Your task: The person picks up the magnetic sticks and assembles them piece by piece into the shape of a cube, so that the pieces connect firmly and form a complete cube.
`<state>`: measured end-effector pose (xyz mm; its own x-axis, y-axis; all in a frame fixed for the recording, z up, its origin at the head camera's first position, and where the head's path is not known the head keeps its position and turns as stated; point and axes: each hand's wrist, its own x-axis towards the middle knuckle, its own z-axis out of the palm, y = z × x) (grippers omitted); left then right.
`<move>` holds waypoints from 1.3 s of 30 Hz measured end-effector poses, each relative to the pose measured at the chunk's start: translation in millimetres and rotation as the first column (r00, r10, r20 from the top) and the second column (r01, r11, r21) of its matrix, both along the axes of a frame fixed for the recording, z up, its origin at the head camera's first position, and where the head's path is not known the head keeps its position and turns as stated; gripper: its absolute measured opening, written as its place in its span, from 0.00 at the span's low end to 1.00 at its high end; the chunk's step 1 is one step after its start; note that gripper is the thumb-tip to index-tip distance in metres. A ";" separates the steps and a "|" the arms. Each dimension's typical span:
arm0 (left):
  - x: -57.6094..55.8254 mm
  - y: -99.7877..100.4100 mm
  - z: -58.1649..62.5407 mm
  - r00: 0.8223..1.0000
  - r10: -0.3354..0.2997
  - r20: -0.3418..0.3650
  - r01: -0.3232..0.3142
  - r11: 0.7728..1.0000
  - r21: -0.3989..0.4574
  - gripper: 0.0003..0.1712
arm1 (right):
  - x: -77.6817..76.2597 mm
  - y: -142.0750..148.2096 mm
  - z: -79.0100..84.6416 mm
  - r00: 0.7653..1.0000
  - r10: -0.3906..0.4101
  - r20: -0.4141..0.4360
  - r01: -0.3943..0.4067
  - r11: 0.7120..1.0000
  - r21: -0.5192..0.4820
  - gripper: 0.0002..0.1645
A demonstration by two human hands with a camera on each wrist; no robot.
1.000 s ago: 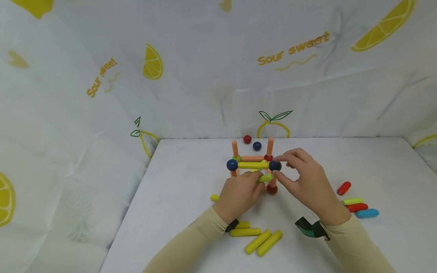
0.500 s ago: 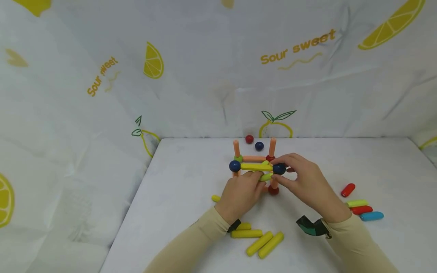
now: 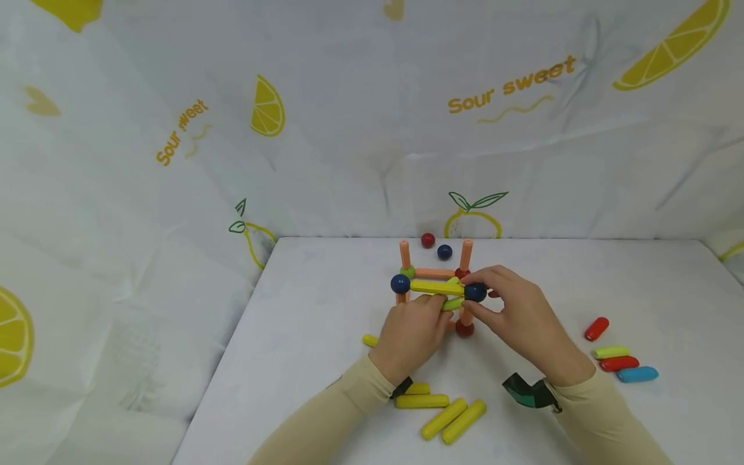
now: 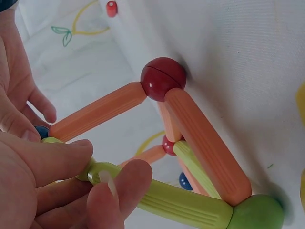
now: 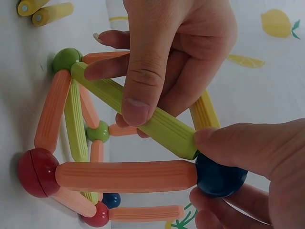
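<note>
A frame of magnetic balls and sticks stands on the table, with orange sticks (image 5: pixel 126 176), a red ball (image 4: pixel 163 78) and a green ball (image 4: pixel 257 214). My left hand (image 3: pixel 409 336) reaches into it. Its thumb and fingers pinch lime sticks (image 5: pixel 167 133) that slant up from the green ball, near a joint that shows in the left wrist view. My right hand (image 3: pixel 523 316) holds the dark blue ball (image 5: pixel 221 174) at the upper right corner, its thumb by the lime stick's upper end. A yellow stick (image 3: pixel 436 287) runs across to another blue ball (image 3: pixel 400 283).
Several yellow sticks (image 3: pixel 422 402) lie in front of the frame. To the right are red (image 3: pixel 596 329), lime (image 3: pixel 611 352) and blue (image 3: pixel 637 374) pieces. A loose red ball (image 3: pixel 427 240) and blue ball (image 3: pixel 444 252) sit behind, near the table's back edge.
My right fingers have come further round the blue ball, which has shifted slightly right and down. The left hand keeps its pinch on the lime sticks. The head view has moved a little.
</note>
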<state>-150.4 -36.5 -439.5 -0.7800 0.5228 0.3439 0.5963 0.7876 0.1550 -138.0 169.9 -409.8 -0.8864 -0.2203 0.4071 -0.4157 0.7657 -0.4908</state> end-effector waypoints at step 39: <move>-2.7 -3.7 -5.8 0.999 0.021 0.046 -0.023 0.999 0.028 0.15 | 2.8 -0.6 3.8 1.000 0.026 0.000 -0.026 0.999 0.033 0.26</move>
<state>-153.2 -40.1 -445.3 -0.8066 0.4958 0.3218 0.5705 0.7954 0.2046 -135.2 169.4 -406.0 -0.8802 -0.2561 0.3995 -0.4355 0.7704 -0.4656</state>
